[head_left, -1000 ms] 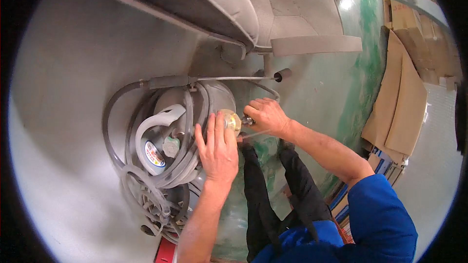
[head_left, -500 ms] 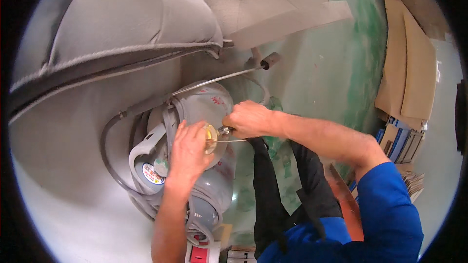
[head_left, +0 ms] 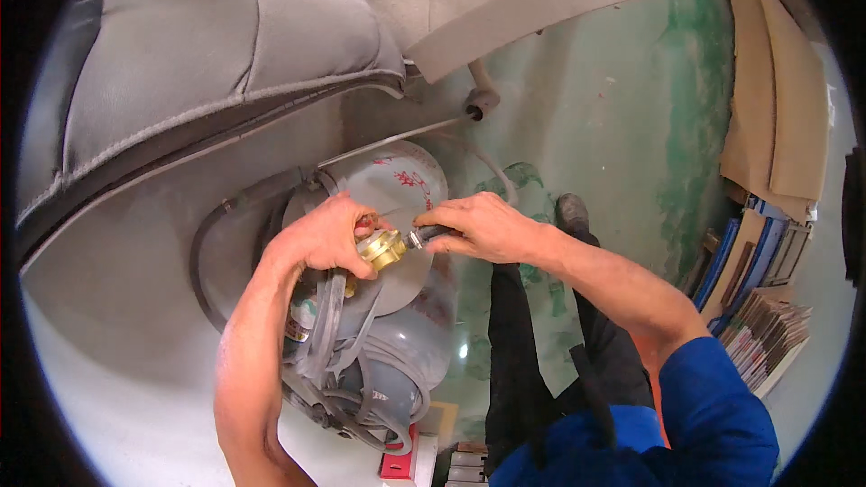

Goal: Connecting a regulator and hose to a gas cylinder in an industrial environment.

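A grey gas cylinder with red markings stands on the floor below me, grey hoses coiled round its collar. On its top sits a brass valve fitting. My left hand is wrapped round that brass fitting from the left. My right hand pinches the metal end of a dark hose right against the fitting's right side. Both forearms come up from the lower edge, the right one in a blue sleeve.
A grey cushioned seat overhangs the upper left. A metal pipe with a dark end lies behind the cylinder. Flat cardboard sheets and stacked booklets line the right wall. The floor is pale green.
The view has shifted and come closer over the cylinder. My left hand has closed round the brass fitting, and my right hand has stayed at its right side with the hose end.
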`<state>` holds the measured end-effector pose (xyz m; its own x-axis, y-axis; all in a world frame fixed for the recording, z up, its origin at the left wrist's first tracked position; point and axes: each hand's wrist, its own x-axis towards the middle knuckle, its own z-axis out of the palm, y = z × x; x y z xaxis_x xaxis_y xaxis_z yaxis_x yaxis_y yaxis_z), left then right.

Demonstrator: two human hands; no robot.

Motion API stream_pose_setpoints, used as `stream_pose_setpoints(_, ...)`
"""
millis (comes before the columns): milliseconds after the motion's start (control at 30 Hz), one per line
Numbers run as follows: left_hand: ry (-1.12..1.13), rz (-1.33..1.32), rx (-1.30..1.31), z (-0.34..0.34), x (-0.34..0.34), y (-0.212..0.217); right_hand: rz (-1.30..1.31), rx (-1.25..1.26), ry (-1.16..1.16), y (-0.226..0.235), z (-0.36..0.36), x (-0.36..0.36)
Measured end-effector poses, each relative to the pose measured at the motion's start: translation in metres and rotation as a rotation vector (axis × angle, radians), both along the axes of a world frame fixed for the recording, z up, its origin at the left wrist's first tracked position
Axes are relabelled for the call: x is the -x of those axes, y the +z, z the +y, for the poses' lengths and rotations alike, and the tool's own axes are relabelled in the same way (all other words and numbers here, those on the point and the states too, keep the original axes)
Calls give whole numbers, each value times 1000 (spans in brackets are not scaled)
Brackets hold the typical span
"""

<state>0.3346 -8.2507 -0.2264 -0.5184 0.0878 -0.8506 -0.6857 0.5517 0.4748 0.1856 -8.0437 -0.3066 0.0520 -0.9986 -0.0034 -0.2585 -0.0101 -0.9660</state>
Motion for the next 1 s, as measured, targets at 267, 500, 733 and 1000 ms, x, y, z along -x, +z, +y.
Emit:
stream_pose_setpoints(267, 128, 143, 164, 19, -11, 6, 90, -44, 10, -4, 6, 2)
stream_pose_setpoints(500, 181, 313, 507, 64, -14, 10, 91, -102, -186, -22, 32, -6)
stream_pose_setpoints(733, 172, 741, 633, 77, -13, 31, 160, -55, -426, 31, 48, -28)
stream_pose_setpoints(1000, 1629, 281, -413, 214, -49, 36, -549, -429, -507, 105, 87, -86)
